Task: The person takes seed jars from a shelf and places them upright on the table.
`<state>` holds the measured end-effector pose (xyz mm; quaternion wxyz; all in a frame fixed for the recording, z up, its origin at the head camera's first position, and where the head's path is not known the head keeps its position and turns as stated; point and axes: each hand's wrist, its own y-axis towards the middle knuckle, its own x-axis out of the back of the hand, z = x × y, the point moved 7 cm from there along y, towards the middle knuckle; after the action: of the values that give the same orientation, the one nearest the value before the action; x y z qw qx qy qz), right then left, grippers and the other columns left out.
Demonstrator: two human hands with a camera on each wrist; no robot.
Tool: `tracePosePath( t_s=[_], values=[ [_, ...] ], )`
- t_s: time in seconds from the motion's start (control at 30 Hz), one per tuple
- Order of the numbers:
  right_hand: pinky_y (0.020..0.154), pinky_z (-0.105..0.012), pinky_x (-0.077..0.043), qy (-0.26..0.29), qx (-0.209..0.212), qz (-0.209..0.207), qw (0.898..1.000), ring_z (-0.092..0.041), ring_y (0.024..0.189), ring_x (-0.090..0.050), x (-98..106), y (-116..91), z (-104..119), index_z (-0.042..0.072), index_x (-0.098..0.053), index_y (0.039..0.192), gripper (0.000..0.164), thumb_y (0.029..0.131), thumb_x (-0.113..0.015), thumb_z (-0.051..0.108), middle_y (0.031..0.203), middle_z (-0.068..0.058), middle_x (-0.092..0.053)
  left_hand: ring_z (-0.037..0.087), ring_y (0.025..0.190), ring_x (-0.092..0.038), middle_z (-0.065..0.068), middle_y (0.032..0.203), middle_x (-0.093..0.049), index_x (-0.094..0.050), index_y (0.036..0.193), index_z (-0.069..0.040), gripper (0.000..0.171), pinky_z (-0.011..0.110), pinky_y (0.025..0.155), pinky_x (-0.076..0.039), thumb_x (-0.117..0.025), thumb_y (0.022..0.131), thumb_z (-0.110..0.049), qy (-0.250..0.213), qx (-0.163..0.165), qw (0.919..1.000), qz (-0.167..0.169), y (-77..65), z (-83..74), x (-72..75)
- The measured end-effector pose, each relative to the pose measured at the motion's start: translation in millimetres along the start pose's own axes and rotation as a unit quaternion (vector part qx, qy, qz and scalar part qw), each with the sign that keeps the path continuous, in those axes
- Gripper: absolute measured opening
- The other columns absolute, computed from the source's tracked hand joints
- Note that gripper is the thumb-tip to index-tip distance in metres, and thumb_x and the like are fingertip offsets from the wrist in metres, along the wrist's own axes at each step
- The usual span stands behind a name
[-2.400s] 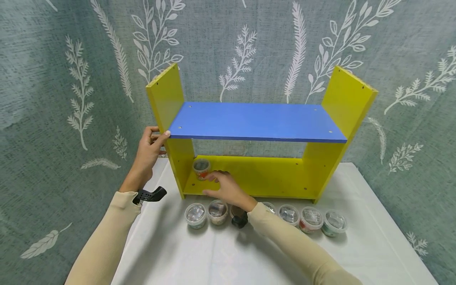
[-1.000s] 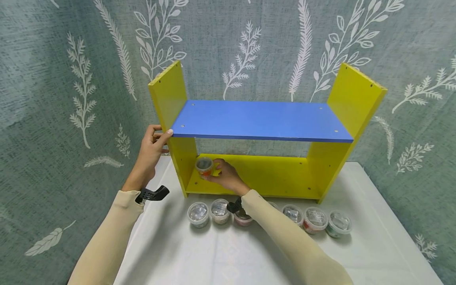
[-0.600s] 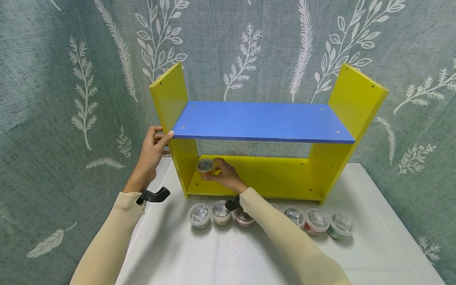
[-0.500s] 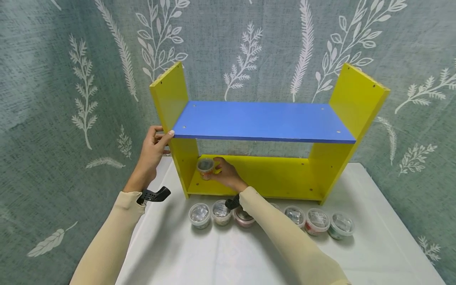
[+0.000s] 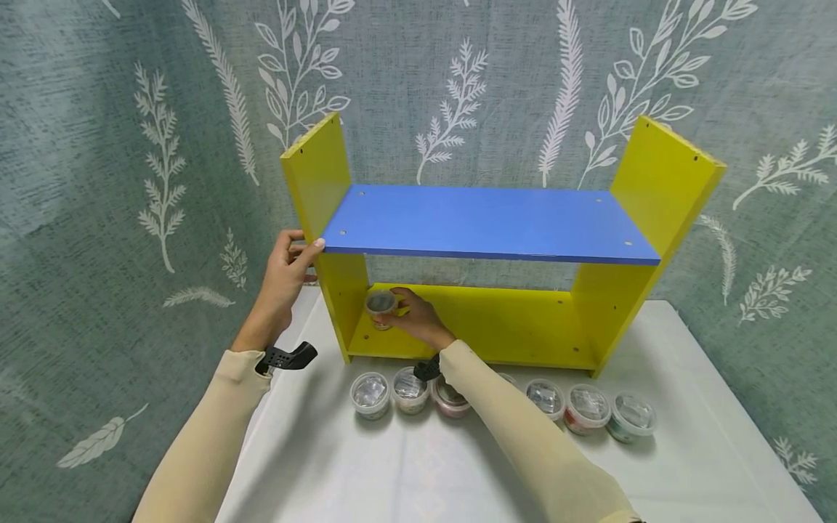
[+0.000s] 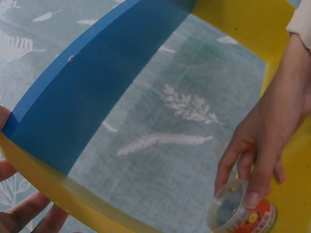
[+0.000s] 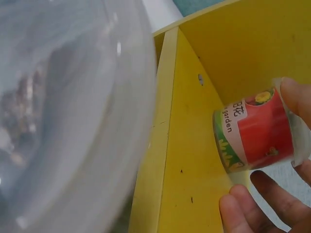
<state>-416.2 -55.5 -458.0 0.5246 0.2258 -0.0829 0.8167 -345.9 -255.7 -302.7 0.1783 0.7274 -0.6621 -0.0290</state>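
Observation:
A small clear plastic tub with a lid (image 5: 381, 302) stands on the yellow bottom board at the left end of the shelf unit (image 5: 497, 319). My right hand (image 5: 421, 319) holds it from the right, thumb in front and fingers at the rim. The right wrist view shows the red, green and white printed label (image 7: 262, 133) on that tub. My left hand (image 5: 281, 280) grips the yellow left side panel (image 5: 318, 163), its thumb on the front edge where the blue board (image 5: 490, 218) meets it. Part of the left fingers is hidden behind the panel.
Several similar lidded tubs stand in a row on the white cloth before the unit, from the left tub (image 5: 370, 394) to the right tub (image 5: 631, 417). My right forearm partly covers the row. A patterned green curtain (image 5: 216, 145) hangs behind.
My right hand has moved from just in front of the tub to its right side and taken hold of it. The left hand keeps its grip; the whole view has shifted slightly.

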Motion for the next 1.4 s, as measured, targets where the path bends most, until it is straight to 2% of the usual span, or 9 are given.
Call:
tracePosePath(
  t_s=[0.23, 0.47, 0.73, 1.03, 1.23, 1.4],
  values=[
    [0.086, -0.041, -0.049, 0.023, -0.007, 0.003, 1.000, -0.023, 0.113, -0.053, 0, 0, -1, 0.023, -0.035, 0.147, 0.074, 0.085, -0.072, 0.038, 0.129, -0.008, -0.051, 0.028, 0.105, -0.050, 0.011, 0.120, -0.047, -0.042, 0.127, -0.022, 0.049, 0.052, 0.089, -0.038, -0.057, 0.091, -0.052, -0.004, -0.001, 1.0000, 0.003, 1.3, 0.1, -4.5],
    [0.078, -0.035, -0.051, 0.037, -0.003, -0.008, 0.999, -0.016, 0.100, -0.057, 3, -1, -1, 0.022, -0.041, 0.143, 0.071, 0.083, -0.075, 0.036, 0.133, 0.000, -0.049, 0.028, 0.104, -0.050, 0.009, 0.118, -0.048, -0.041, 0.127, -0.021, 0.049, 0.045, 0.085, -0.040, -0.056, 0.092, -0.052, 0.000, -0.008, 1.0000, 0.005, 2.4, -1.8, -6.0],
    [0.074, -0.034, -0.051, 0.033, 0.002, -0.017, 0.999, -0.017, 0.093, -0.058, 6, -5, 0, 0.023, -0.043, 0.140, 0.070, 0.081, -0.077, 0.036, 0.130, 0.000, -0.051, 0.028, 0.106, -0.049, 0.011, 0.119, -0.047, -0.041, 0.127, -0.020, 0.050, 0.053, 0.090, -0.038, -0.057, 0.091, -0.052, 0.000, -0.004, 1.0000, 0.003, 2.1, -1.9, -7.0],
    [0.070, -0.033, -0.052, 0.032, 0.015, -0.015, 0.999, -0.017, 0.089, -0.059, 6, -7, 3, 0.022, -0.044, 0.139, 0.069, 0.081, -0.077, 0.038, 0.128, -0.002, -0.052, 0.028, 0.105, -0.050, 0.010, 0.118, -0.048, -0.041, 0.128, -0.020, 0.052, 0.043, 0.084, -0.041, -0.057, 0.090, -0.054, 0.007, 0.001, 1.0000, -0.006, 1.0, -2.5, -3.8],
    [0.070, -0.034, -0.052, 0.041, 0.011, -0.008, 0.999, -0.017, 0.090, -0.060, 6, -11, 5, 0.022, -0.045, 0.137, 0.067, 0.081, -0.076, 0.039, 0.126, 0.001, -0.051, 0.027, 0.106, -0.050, 0.009, 0.118, -0.048, -0.041, 0.127, -0.020, 0.052, 0.051, 0.088, -0.039, -0.057, 0.090, -0.053, 0.006, 0.002, 0.9999, -0.010, 0.1, -2.2, -2.3],
    [0.071, -0.034, -0.052, 0.042, 0.015, -0.001, 0.999, -0.016, 0.090, -0.061, 4, -15, 9, 0.021, -0.044, 0.137, 0.068, 0.081, -0.076, 0.041, 0.124, 0.002, -0.052, 0.028, 0.106, -0.049, 0.008, 0.118, -0.048, -0.041, 0.127, -0.020, 0.052, 0.053, 0.089, -0.038, -0.057, 0.090, -0.054, 0.006, 0.005, 0.9999, -0.012, -0.9, -1.8, -0.8]
  ],
)
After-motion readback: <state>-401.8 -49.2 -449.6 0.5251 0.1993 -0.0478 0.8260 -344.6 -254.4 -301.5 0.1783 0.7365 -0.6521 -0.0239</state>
